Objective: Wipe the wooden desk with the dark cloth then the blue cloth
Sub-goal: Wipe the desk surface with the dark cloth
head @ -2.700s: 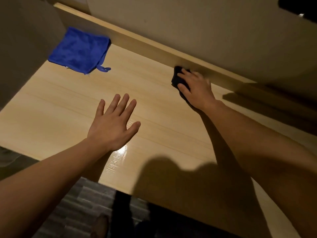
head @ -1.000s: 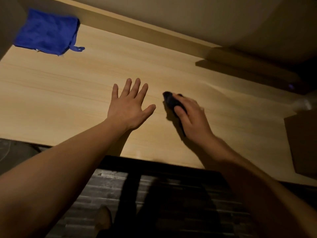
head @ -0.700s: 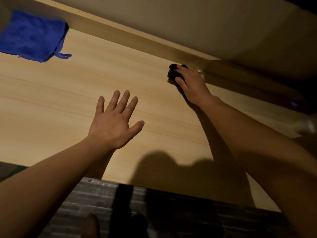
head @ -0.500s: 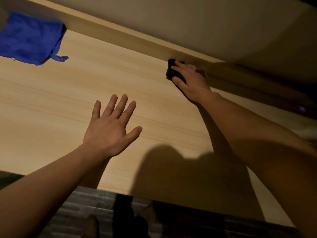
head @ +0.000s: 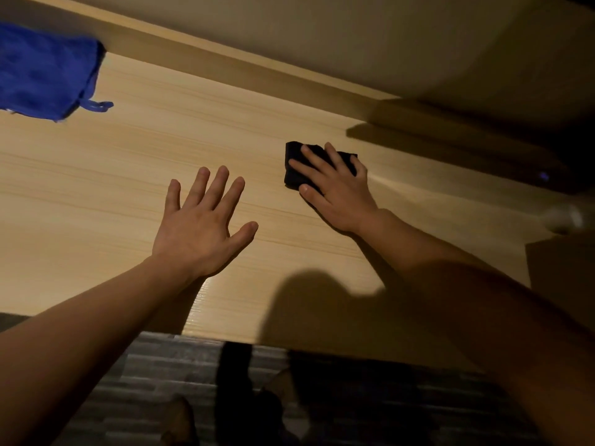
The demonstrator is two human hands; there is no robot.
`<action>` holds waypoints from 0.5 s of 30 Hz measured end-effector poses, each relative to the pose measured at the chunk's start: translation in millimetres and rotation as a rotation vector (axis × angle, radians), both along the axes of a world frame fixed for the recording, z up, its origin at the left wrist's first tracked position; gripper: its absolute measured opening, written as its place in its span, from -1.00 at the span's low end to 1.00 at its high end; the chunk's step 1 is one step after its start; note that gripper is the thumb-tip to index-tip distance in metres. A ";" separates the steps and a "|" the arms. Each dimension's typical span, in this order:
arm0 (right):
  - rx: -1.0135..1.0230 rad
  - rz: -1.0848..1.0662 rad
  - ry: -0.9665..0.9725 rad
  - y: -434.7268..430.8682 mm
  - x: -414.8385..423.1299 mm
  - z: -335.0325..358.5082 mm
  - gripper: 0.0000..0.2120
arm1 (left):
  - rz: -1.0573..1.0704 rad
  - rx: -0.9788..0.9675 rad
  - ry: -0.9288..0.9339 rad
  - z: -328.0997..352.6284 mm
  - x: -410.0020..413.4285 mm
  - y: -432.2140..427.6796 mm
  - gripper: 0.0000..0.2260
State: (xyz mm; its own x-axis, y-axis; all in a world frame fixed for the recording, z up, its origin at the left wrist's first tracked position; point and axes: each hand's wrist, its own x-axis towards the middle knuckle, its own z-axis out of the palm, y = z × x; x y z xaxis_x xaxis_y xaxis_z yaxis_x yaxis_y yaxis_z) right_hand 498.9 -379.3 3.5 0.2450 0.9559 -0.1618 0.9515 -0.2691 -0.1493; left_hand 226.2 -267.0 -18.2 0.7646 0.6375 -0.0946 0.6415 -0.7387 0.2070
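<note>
Two hands, head view: your right hand (head: 335, 191) lies flat on the dark cloth (head: 297, 167), fingers spread across it and pressing it to the wooden desk (head: 128, 175); your left hand (head: 201, 230) is empty, fingers fully spread, at the desk surface. I cannot tell if the left palm touches the wood.
Dark cloth: folded small, in the right half of the desk, a little short of the back rail (head: 241, 67).
Blue cloth: the blue cloth (head: 42, 75) sits at the far left back corner, well apart from both hands, its loop trailing toward the middle.
Step in hand: by the look of it you are in the first pass, wiping with the dark cloth; the blue cloth is untouched.
Next move: keep flat pressure and run the cloth over the parts not yet covered, then set it down and reach left for the blue one.
Around: a pale, blurred object (head: 563, 217) at the right edge; what it is I cannot tell. Deep shadow covers the back right corner.
In the way: your own left hand sits in the wiping path; lift it as the cloth comes across.
</note>
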 end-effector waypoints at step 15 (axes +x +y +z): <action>0.037 0.000 0.030 -127.7 -131.2 -8.2 -0.49 | -0.058 -0.065 0.018 4.8 -2.3 5.8 -0.21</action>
State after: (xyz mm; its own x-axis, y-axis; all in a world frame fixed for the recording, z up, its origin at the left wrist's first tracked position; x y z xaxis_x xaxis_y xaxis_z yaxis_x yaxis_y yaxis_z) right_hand 367.7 -507.0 -4.7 0.2409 0.9613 -0.1333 0.9463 -0.2632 -0.1877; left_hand 223.9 -261.3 -13.4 0.7979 0.5841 -0.1489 0.6020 -0.7601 0.2444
